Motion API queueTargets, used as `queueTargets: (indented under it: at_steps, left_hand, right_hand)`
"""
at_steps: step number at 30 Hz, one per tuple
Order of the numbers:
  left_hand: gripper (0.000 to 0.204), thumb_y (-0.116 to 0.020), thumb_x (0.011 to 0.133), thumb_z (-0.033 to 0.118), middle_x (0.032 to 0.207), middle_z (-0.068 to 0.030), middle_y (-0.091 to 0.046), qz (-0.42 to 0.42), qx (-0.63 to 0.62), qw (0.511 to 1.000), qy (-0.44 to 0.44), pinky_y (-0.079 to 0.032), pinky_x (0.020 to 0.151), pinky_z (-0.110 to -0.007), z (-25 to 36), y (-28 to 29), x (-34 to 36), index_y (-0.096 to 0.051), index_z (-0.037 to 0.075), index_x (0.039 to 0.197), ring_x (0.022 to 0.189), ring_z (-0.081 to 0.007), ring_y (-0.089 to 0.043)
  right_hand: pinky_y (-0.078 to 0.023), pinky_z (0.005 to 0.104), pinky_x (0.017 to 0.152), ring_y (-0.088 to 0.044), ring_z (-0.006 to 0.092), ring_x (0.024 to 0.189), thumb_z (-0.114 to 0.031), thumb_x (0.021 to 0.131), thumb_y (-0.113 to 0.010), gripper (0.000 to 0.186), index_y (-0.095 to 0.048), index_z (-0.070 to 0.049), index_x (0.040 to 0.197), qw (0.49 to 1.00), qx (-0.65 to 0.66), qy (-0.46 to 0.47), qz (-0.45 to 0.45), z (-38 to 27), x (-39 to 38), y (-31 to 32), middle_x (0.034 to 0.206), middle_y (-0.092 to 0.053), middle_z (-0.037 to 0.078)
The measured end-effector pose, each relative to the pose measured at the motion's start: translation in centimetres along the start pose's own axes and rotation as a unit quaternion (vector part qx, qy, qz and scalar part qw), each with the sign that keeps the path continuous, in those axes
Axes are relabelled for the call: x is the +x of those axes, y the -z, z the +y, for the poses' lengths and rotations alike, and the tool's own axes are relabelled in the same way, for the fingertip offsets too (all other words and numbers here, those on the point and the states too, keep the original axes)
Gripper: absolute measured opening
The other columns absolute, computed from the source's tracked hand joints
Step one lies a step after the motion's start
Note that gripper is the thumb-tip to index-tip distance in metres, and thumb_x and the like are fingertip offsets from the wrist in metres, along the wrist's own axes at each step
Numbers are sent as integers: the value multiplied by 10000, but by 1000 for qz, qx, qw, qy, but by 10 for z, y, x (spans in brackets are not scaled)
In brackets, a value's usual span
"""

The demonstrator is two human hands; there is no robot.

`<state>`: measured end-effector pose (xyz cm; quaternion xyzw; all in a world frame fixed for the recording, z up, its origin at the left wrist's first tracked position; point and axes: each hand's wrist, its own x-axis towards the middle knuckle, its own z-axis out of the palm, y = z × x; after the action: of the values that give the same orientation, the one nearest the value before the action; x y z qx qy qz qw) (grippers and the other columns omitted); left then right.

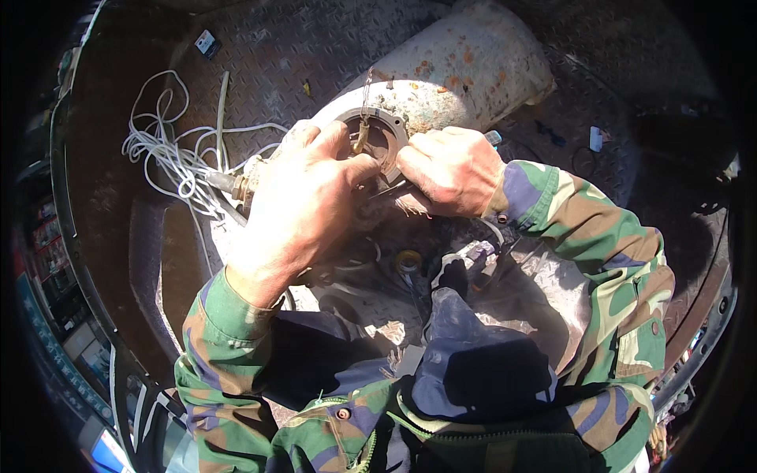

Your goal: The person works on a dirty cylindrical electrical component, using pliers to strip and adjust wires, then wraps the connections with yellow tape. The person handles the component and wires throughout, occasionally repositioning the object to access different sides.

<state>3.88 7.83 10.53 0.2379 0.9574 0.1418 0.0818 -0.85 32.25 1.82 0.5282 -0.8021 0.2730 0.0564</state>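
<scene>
Both hands work at a round metal flange [399, 123] on the near end of a rusty, pale metal cylinder [457, 71]. My left hand [307, 189] has its fingers curled at the flange's left side, beside a brass elbow fitting [361, 134] on a thin chain; what they grip is hidden. My right hand [449, 169] is closed at the flange's right side, over some dark cable or strands, its grip unclear. A brass fitting [244, 188] with a grey hose end lies left of my left hand. Tangled white cord [162, 138] lies further left.
The metal tread-plate floor [260, 63] has curved raised edges at both sides. Below my hands are my legs, a gloved or wrapped tool shape and a round yellowish item [408, 262]. Small packets [596, 139] lie at upper left and right. Shelved goods show beyond the left edge.
</scene>
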Motion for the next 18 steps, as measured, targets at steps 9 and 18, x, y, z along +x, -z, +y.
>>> queueTargets:
  at_steps: [9, 18]
  left_hand:
    - [354, -885, 802, 58, 1173, -118, -694, 26, -13, 1000, 7, -628, 890, -417, -2, -2, -4, -827, 130, 1145, 1077, -331, -742]
    - [364, -882, 796, 74, 1193, -124, -698, 10, -3, 999, 30, -636, 904, -420, -1, -1, -4, -808, 122, 1149, 1092, -337, -740]
  right_hand:
    - [-562, 391, 698, -687, 265, 801, -461, 881, -864, 467, -661, -63, 1017, 998, 33, 44, -27, 27, -39, 28, 903, -636, 81]
    - [-569, 394, 676, -705, 295, 793, -372, 816, -945, 469, -657, -58, 1009, 996, 33, 88, -9, 46, -18, 47, 893, -638, 106]
